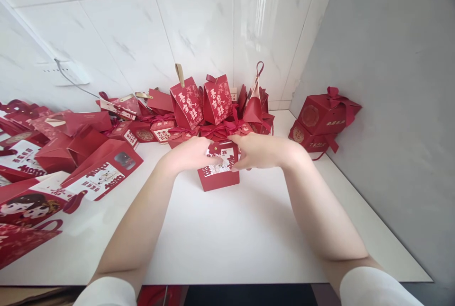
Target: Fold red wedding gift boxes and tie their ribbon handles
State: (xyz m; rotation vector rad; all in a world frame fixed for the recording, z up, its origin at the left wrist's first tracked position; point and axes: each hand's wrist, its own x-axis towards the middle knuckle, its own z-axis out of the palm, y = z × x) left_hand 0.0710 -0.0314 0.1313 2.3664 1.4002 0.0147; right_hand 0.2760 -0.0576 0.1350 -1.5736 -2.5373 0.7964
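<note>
Between my two hands stands a red gift box (221,182) with a white printed panel and a gold stud near its top. My left hand (194,153) grips its left side, with fingertips over the front panel. From the other side my right hand (258,150) holds the upper right edge, its thumb and fingers bent around the box. Right behind it are red boxes tied with ribbon bows (213,130). Two taller red boxes with white lettering, a left one (187,102) and a right one (217,100), rise above those.
Red boxes and bags lie piled along the left of the white table (227,239), including a box with a clear window (103,173). Two stacked ribboned boxes (318,116) stand against the grey panel (391,107). A cable runs from a wall socket (64,73) behind the pile.
</note>
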